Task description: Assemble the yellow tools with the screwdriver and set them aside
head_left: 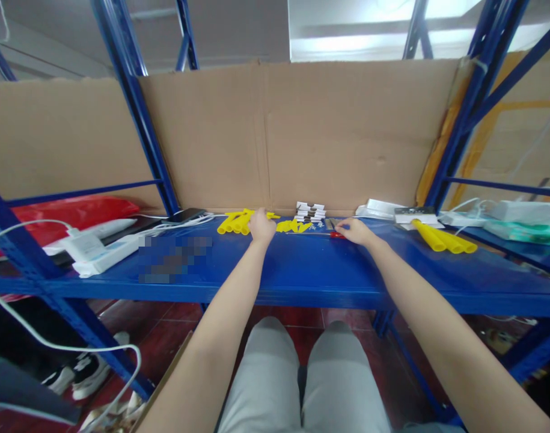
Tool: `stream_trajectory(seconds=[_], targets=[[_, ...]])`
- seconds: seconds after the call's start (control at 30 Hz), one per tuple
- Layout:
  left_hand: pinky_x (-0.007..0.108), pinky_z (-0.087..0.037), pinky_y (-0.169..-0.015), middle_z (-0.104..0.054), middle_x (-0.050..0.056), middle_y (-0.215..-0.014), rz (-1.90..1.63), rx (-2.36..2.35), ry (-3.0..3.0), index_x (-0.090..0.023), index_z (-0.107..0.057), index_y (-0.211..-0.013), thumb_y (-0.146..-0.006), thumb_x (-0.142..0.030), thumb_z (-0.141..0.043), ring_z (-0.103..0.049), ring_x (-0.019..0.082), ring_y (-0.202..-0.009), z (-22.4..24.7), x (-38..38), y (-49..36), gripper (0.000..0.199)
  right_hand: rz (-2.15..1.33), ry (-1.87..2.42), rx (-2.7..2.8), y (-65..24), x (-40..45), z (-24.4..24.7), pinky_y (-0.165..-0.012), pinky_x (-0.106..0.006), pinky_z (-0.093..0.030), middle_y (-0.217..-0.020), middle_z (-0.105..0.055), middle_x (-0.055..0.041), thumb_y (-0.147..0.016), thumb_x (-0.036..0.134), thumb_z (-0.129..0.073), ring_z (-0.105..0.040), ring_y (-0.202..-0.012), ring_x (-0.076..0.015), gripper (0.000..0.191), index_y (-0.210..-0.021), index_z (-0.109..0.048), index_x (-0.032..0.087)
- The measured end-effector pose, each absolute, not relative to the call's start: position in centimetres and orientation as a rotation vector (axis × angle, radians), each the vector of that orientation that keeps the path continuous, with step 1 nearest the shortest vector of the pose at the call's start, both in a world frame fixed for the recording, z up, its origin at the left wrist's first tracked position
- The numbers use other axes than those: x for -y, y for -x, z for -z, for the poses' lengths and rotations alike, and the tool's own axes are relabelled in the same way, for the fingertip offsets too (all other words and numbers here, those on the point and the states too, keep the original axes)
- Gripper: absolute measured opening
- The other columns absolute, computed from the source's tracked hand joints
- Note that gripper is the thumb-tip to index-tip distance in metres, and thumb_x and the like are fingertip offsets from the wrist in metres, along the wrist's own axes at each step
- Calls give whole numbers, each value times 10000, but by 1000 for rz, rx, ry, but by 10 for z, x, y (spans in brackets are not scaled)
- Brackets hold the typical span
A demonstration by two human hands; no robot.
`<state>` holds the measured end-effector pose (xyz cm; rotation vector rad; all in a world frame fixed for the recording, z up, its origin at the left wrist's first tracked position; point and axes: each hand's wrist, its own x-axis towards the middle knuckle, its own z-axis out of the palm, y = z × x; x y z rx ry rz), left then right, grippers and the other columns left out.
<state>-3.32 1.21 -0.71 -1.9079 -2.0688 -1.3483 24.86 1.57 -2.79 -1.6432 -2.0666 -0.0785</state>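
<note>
My left hand is at the back of the blue shelf, its fingers closed at a yellow tube that shows just past the fingertips. More tapered yellow tubes lie in a row left of this hand. Small flat yellow pieces are spread between my hands. My right hand rests farther right with its fingers pinched together, next to a small red item; what is between these fingertips is too small to tell. Behind, small white pieces with dark bands are stacked by the cardboard.
A cardboard panel closes off the back between blue posts. More yellow tubes lean on a small box at the right. To the left are a white power strip with cables, a dark phone and a red bag.
</note>
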Motion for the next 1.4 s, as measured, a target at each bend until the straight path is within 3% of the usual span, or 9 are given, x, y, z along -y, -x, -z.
stream_trajectory(seconds=[0.1,0.43,0.6,0.8,1.07,1.17,1.4], targets=[[467,-405,-1022,-574,189,-1333,1254,2198,1766,-111,-544,-1278,-844,-79,-516,-500,315,-1274,7,-9,43,436,67,1676,2033,-248,-14,27,-888,-298,-496,-1063,-746,-90,-869,247,-518,-682,-1000,-233,272,-976,-759,181],[529,-361,-1061,-579,176,-1342,938,2297,1865,-155,-588,-1253,-803,-100,-511,-488,329,-1291,24,-21,45,461,60,1680,2020,-247,-12,28,-825,-240,-499,-963,-766,-58,-824,179,-560,-700,-879,-190,211,-869,-766,189],[570,-361,-1050,-602,185,-1302,1007,2263,1770,-159,-607,-1232,-818,-132,-497,-470,354,-1302,27,-26,51,430,61,1667,2023,-245,-11,27,-846,-245,-497,-971,-765,-64,-819,158,-553,-700,-898,-196,215,-842,-765,182],[527,-358,-1062,-502,181,-1416,1123,2299,1571,-141,-548,-1282,-888,-199,-436,-395,324,-1360,23,-25,55,414,62,1663,2030,-246,-13,28,-822,-240,-500,-957,-766,-63,-823,165,-552,-703,-872,-191,216,-857,-765,181],[522,-352,-1061,-513,193,-1412,959,2483,1517,-128,-471,-1355,-833,-208,-504,-410,318,-1353,18,-33,65,529,67,1675,2023,-245,-13,28,-863,-252,-494,-991,-762,-67,-813,164,-559,-694,-946,-207,218,-881,-765,186],[528,-358,-1048,-542,211,-1376,878,2462,1547,-119,-485,-1354,-841,-224,-474,-420,327,-1346,17,-43,75,524,70,1671,2025,-245,-15,29,-860,-249,-495,-977,-763,-58,-819,177,-555,-695,-929,-197,219,-885,-763,195],[557,-412,-984,-610,228,-1278,756,2396,1681,-171,-586,-1261,-778,-426,-590,-485,378,-1286,8,-60,97,547,30,1675,2006,-245,-14,28,-892,-279,-492,-1006,-757,-84,-819,169,-553,-689,-967,-217,227,-903,-764,178]])
